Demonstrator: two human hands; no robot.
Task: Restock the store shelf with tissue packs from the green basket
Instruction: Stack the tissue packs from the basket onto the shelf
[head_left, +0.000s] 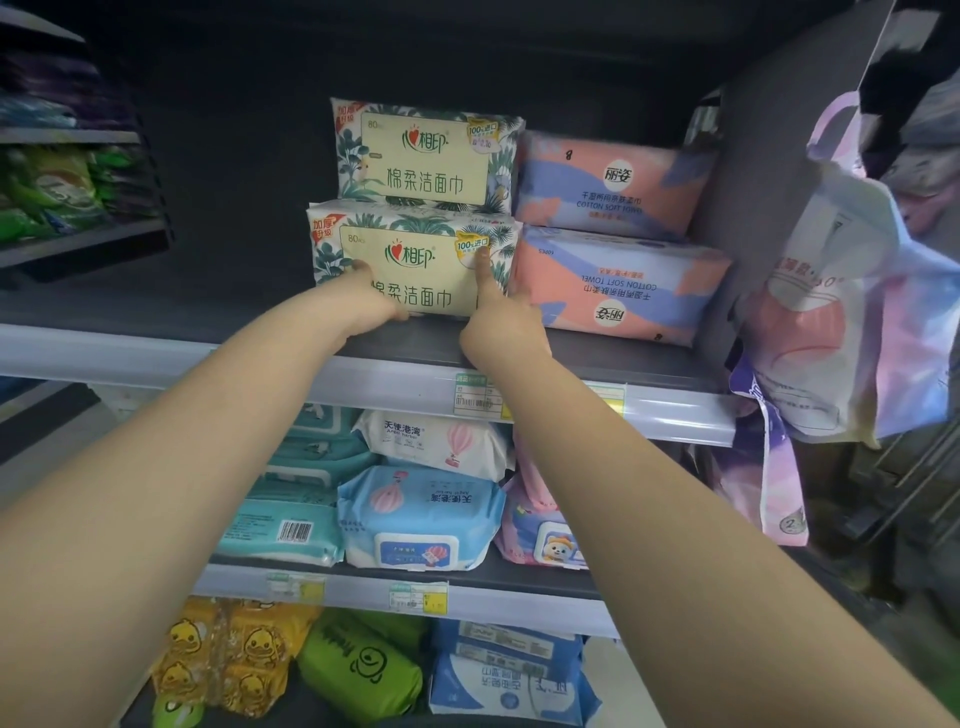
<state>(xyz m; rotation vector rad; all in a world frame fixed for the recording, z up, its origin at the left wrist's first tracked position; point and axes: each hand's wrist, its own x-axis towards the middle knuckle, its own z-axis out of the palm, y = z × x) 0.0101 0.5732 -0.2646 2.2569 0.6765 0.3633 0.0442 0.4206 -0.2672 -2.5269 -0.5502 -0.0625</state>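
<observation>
Head view of a dark store shelf (395, 343) during restocking. Two leaf-print tissue packs are stacked at the centre of the shelf: the lower leaf-print pack (415, 260) lies flat on the shelf board, and the upper leaf-print pack (426, 153) rests on top of it, set slightly further back and to the right. The left hand (371, 299) holds the lower pack at its lower left front, fingers curled around the bottom edge with the thumb lying against the front face. The right hand (501, 317) meets the same pack at its right front corner; the thumb points straight up along the front face near the yellow sticker, while the remaining fingers pass between this pack and its neighbour and are hidden, so whether they curl around the pack cannot be told. Both forearms reach upward from the lower corners of the frame. Touching the right side of the stack are two pink-and-blue towel packs (618, 260), one atop the other, the lower one printed upside down. A plastic bag (852, 312) hangs at the right end of the shelf. The shelf below carries wet-wipe packs (421, 514) in blue, white and teal.
</observation>
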